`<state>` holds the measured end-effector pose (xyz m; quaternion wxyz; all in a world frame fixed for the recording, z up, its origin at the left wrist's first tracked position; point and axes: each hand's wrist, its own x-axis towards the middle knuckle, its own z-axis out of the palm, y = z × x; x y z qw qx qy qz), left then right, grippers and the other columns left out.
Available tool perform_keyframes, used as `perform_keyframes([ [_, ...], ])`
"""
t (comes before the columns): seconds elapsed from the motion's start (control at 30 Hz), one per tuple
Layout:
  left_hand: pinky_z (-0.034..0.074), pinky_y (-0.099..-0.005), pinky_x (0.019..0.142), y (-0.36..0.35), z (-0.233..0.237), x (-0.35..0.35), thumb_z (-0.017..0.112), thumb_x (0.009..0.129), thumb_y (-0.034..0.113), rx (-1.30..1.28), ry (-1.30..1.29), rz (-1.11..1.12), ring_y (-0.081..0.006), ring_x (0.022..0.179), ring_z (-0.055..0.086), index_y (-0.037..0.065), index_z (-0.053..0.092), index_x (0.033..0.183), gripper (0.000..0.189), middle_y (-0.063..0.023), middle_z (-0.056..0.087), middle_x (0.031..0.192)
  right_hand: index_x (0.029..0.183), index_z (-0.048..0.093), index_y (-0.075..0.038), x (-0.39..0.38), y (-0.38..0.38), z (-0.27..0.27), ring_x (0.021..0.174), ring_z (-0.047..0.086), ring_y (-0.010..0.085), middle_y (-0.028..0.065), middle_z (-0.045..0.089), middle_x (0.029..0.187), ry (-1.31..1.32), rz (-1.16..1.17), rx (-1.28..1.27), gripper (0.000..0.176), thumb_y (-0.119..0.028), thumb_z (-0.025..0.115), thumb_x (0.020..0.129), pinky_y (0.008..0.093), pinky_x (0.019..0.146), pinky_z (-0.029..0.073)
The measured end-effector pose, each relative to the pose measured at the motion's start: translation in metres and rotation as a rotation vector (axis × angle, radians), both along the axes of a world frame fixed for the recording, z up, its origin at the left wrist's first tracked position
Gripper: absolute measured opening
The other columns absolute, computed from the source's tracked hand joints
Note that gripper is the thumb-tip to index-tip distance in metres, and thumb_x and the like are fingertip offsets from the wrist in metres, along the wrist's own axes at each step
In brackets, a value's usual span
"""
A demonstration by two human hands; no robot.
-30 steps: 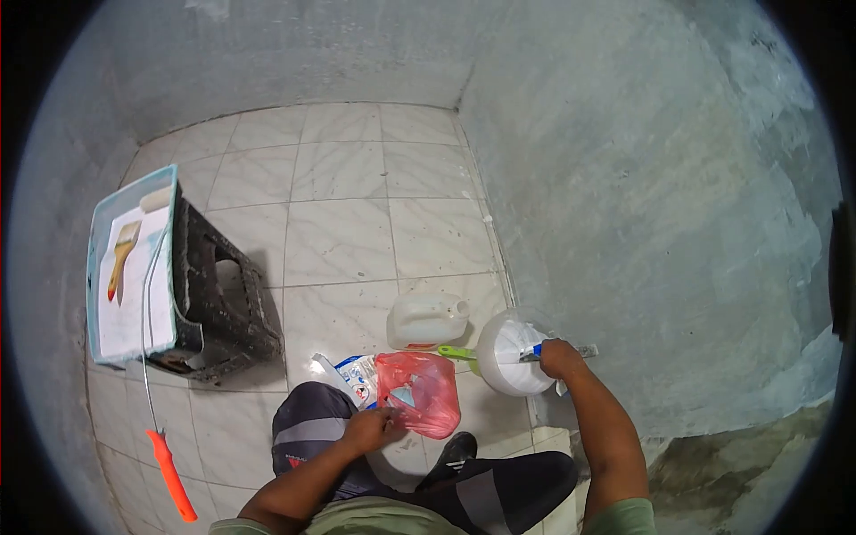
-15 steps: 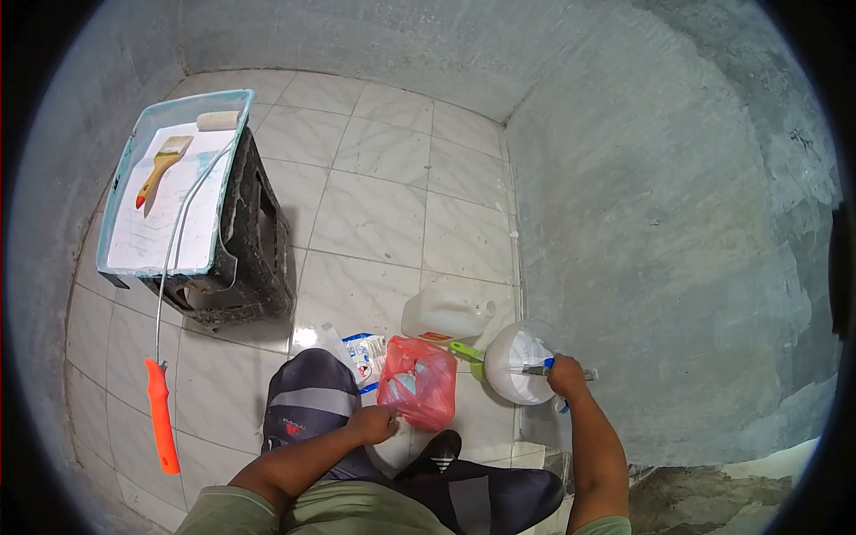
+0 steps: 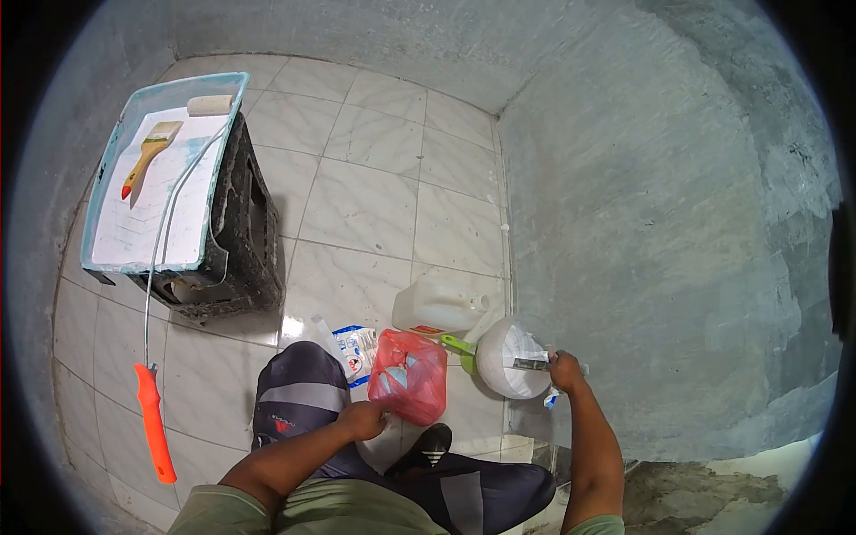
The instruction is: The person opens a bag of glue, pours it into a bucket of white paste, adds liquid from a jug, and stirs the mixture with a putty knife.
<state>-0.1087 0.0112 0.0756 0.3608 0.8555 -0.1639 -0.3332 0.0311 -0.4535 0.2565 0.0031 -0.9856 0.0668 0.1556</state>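
In the head view, a blade (image 3: 530, 364) is gripped by the curled right hand (image 3: 563, 371) – over the white bowl (image 3: 491, 367). The left hand (image 3: 364, 420) is placed beside the red bag (image 3: 412, 392) – whether something is pinched there cannot be told.

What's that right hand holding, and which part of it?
The right hand holds what looks like a flat tool, gripped partway along; whether that's its handle, I can't tell.

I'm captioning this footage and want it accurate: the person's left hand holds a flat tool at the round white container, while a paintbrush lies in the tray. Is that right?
Not quite: the head view shows the right hand holding the flat tool at the round white container. The paintbrush does lie in the tray.
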Motion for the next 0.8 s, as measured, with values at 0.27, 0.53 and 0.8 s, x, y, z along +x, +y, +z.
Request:
perform_keyframes([
  [0.27,0.052,-0.0478,0.094,0.006,0.019,0.005,0.054,0.090,0.028,0.009,0.088,0.022,-0.0348,0.110,0.066,0.023,0.059,0.135,0.046,-0.0161,0.069,0.118,0.091,0.066,0.005,-0.007,0.016,-0.006,0.089,0.064,0.0500,0.0298,0.067,0.089,-0.178,-0.014,0.027,0.026,-0.020,0.059,0.096,0.0547,0.079,0.050],
  [0.53,0.050,-0.0468,0.098,0.005,0.012,0.004,0.051,0.093,0.030,0.002,0.093,0.024,-0.0341,0.115,0.064,0.023,0.062,0.132,0.042,-0.0151,0.068,0.123,0.082,0.064,0.006,-0.005,0.015,-0.016,0.080,0.065,0.0480,0.0295,0.066,0.082,-0.341,0.009,0.103,0.019,-0.013,0.069,0.083,0.0515,0.071,0.050],
  [0.8,0.050,-0.0471,0.099,0.007,0.020,0.007,0.051,0.094,0.029,-0.016,0.095,0.017,-0.0350,0.115,0.064,0.023,0.061,0.133,0.041,-0.0158,0.068,0.123,0.077,0.060,0.006,-0.003,0.023,-0.018,0.075,0.063,0.0485,0.0295,0.063,0.076,-0.351,-0.009,0.125,0.022,-0.013,0.068,0.084,0.0531,0.069,0.047],
])
